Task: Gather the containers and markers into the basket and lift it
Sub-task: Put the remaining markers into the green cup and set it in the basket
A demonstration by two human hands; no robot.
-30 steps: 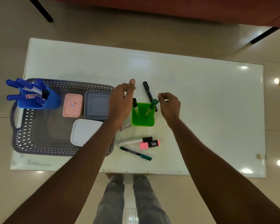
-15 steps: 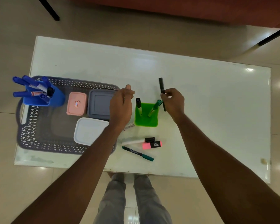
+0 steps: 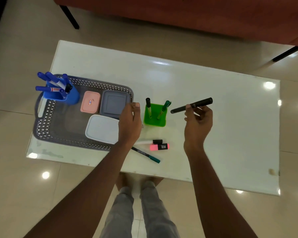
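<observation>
A grey lattice basket (image 3: 46, 124) lies on the left of the white table (image 3: 213, 117). It holds a blue cup (image 3: 65, 97) with several blue markers, a pink box (image 3: 90, 104), a grey box (image 3: 114, 104) and a white box (image 3: 101, 128). To its right stands a green cup (image 3: 154, 119) with two markers in it. My right hand (image 3: 197, 121) grips a black marker (image 3: 192, 105), held nearly level above the table right of the green cup. My left hand (image 3: 129, 123) hovers between basket and green cup, fingers loosely curled, holding nothing.
A white marker with a black cap (image 3: 148, 142), a pink highlighter (image 3: 159, 147) and a thin teal pen (image 3: 147, 155) lie near the table's front edge. A red-brown sofa (image 3: 196, 18) on black legs stands beyond the table. My legs show below the front edge.
My right hand took the black marker off the table behind the green cup and carried it up and to the right. My left hand stayed beside the cup.
</observation>
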